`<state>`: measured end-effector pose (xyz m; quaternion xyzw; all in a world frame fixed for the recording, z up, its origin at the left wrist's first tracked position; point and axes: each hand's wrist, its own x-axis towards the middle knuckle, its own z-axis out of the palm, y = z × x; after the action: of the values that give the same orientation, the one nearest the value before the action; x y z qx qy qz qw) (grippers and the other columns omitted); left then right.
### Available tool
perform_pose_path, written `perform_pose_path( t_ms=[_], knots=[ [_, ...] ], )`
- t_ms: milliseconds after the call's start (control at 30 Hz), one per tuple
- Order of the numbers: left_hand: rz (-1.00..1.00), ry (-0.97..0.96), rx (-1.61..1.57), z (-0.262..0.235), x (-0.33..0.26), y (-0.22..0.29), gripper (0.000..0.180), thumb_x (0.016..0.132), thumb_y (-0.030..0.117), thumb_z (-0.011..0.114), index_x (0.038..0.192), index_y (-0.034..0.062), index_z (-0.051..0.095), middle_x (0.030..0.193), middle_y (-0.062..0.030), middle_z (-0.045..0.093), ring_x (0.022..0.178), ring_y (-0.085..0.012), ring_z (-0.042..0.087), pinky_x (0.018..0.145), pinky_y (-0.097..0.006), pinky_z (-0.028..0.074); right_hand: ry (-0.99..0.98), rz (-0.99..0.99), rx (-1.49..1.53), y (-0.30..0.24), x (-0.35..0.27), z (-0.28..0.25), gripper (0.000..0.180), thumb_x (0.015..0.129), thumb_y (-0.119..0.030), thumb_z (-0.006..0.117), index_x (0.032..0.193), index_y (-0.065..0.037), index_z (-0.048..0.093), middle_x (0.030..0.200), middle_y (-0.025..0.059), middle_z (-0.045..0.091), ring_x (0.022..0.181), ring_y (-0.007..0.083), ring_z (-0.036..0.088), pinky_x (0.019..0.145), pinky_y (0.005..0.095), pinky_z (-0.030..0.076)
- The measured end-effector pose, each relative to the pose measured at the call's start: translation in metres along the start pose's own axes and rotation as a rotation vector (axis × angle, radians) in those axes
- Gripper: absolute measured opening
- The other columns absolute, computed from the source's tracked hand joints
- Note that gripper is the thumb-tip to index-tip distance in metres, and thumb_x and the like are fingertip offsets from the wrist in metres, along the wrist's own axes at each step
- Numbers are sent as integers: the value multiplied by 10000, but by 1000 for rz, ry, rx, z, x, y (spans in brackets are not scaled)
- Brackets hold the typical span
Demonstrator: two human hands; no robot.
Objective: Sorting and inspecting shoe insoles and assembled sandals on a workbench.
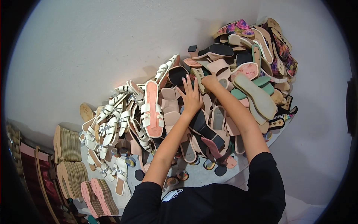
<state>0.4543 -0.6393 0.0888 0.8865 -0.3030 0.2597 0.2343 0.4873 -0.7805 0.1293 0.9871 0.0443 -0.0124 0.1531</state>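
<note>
A large heap of women's sandals covers the table in front of me. My left hand [192, 99] lies on the heap with its fingers spread, the fingertips at a black-soled sandal [177, 76]. Just to its right, my right hand [211, 82] is closed, with its fingers curled down at a tan sandal part [200, 77]. What the right fingers hold, if anything, is hidden. A pale pink sandal [219, 68] lies beyond the right hand. Left of my left hand, a white-strapped sandal with a pink insole [151, 108] rests on the pile.
White sandals [111, 127] are heaped on the left. Stacks of tan insoles [68, 143] and pink insoles [100, 196] stand at the near left. Floral wedge sandals [238, 27] lie at the far right, near a loose cream sole [257, 96]. A wall [112, 41] rises behind the heap.
</note>
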Motion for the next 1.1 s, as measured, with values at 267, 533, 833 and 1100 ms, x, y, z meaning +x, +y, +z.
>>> perform_pose_path(
  t_ms=[267, 533, 833, 1100],
  knots=[
    [-146, -112, -20, 15, -10, -15, 893, 715, 308, 656, 1425, 16, 199, 1486, -268, 48, 1377, -441, 34, 971, -723, 39, -146, -42, -323, 3, 28, 39, 211, 863, -197, 501, 900, -183, 708, 882, 12, 698, 926, 176, 617, 1036, 455, 162],
    [-51, -18, -76, 11, -2, -15, 779, 769, 277, 610, 1409, 14, 251, 1490, -249, 90, 1382, -425, 54, 971, -721, 5, 45, -60, -236, 27, 25, 10, 179, 803, -147, 559, 931, -170, 681, 882, -5, 677, 946, 165, 598, 1007, 545, 234],
    [-28, 130, 46, -31, 19, -12, 763, 808, 380, 597, 1403, 18, 283, 1499, -176, 163, 1398, -362, 80, 955, -730, -54, 808, -208, -40, 43, -2, -45, 159, 811, -157, 543, 947, -189, 619, 960, -54, 626, 924, 144, 586, 899, 471, 336],
    [-45, 120, -142, -114, -21, 34, 775, 803, 356, 630, 1397, -3, 285, 1475, -244, 170, 1375, -412, 129, 1018, -657, 125, 1053, -165, 131, 32, -50, -48, 179, 753, -170, 601, 929, -196, 623, 940, -63, 600, 865, 115, 572, 848, 399, 335]
  ],
)
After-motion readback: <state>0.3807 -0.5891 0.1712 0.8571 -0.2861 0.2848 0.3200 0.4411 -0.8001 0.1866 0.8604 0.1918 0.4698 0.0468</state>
